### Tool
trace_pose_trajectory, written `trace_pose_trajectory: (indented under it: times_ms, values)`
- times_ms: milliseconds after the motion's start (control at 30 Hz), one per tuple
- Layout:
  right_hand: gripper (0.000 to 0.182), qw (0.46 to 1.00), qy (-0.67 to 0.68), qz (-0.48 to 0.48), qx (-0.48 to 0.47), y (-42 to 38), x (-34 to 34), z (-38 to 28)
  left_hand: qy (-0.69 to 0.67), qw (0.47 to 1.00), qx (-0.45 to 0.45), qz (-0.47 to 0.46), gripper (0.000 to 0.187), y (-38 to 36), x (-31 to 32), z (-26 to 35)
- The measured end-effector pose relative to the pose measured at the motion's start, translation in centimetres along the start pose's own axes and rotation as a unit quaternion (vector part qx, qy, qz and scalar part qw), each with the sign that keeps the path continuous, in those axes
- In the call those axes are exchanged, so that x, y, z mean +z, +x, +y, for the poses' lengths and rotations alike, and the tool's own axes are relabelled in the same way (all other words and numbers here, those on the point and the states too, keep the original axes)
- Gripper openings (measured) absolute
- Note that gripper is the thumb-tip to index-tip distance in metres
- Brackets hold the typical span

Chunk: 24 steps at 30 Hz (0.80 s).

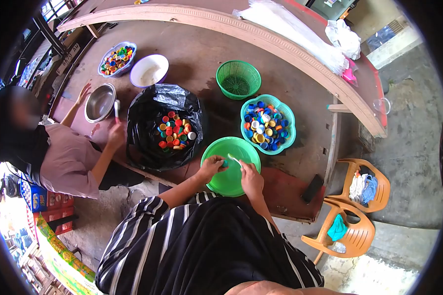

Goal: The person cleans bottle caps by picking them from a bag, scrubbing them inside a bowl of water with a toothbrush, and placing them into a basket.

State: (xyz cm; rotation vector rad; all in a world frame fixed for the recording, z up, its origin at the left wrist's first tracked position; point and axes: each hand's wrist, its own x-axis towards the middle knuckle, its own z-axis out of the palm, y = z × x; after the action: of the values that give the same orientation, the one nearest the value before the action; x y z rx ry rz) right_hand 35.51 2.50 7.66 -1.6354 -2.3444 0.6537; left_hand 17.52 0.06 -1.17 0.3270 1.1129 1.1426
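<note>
My left hand (211, 168) is closed in a pinch over the left side of a green basin (216, 186), with a small bluish bottle cap (225, 164) at its fingertips. From the right, my right hand (252, 180) grips a toothbrush (235, 159), its bristled head pointing toward the left hand, over the basin. Just beyond, a light-green basket (292, 129) holds many bottle caps, mostly blue, white and yellow. To the left sits a black plastic bag (142, 129), spread open around red, yellow and orange caps.
A co-worker (71, 157) at the left holds a brush (117, 109) near a metal bowl (99, 103). Farther back stand a blue basket (103, 68) of caps, a white-purple bowl (151, 72) and a green basket (238, 79). A phone (312, 188) lies right, near orange chairs (352, 236).
</note>
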Motion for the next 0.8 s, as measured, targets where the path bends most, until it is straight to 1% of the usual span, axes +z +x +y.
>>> trace_pose_trajectory:
  times_ms: [33,133,200,233,300,333,433,533,633,800]
  values:
    - [0.032,0.999,-0.027,-0.009,0.019,0.2,0.2,0.4,-0.023,1.0,-0.001,-0.007,0.02,0.1,0.0,0.2]
    - [0.032,0.994,-0.08,-0.078,0.003,0.3,0.7,0.8,-0.089,0.996,-0.006,-0.023,0.021,-0.1,0.0,0.0]
    - [0.032,0.999,-0.036,-0.028,0.004,0.1,0.2,0.0,-0.127,0.992,0.002,-0.024,0.022,0.1,-0.3,-0.1]
    - [0.032,1.0,-0.014,-0.007,0.006,-0.4,-0.2,-0.5,-0.112,0.993,0.008,-0.029,0.021,-0.1,-0.4,-0.2]
    - [0.033,1.0,0.027,0.003,-0.015,-0.9,-0.6,-0.9,-0.078,0.996,0.024,-0.041,0.02,0.0,-0.3,0.0]
    - [0.033,0.999,0.048,0.007,-0.023,-1.2,-0.6,-0.9,-0.082,0.995,0.027,-0.04,0.022,-0.1,-0.2,0.0]
    - [0.034,0.998,0.035,-0.043,0.01,-1.1,-0.5,-0.1,-0.109,0.993,0.019,-0.047,0.027,-0.3,-0.1,-0.6]
    - [0.035,1.0,-0.024,-0.017,0.007,-0.7,0.4,0.6,-0.157,0.986,-0.009,-0.059,0.029,-0.3,-0.4,-1.2]
    - [0.037,0.992,-0.083,-0.09,-0.014,-0.6,1.5,1.0,-0.179,0.982,-0.019,-0.052,0.03,-0.6,-0.1,-0.7]
    - [0.041,0.999,-0.004,-0.051,0.004,-1.9,0.2,-0.7,-0.205,0.977,-0.017,-0.049,0.031,-0.8,-0.3,-0.2]
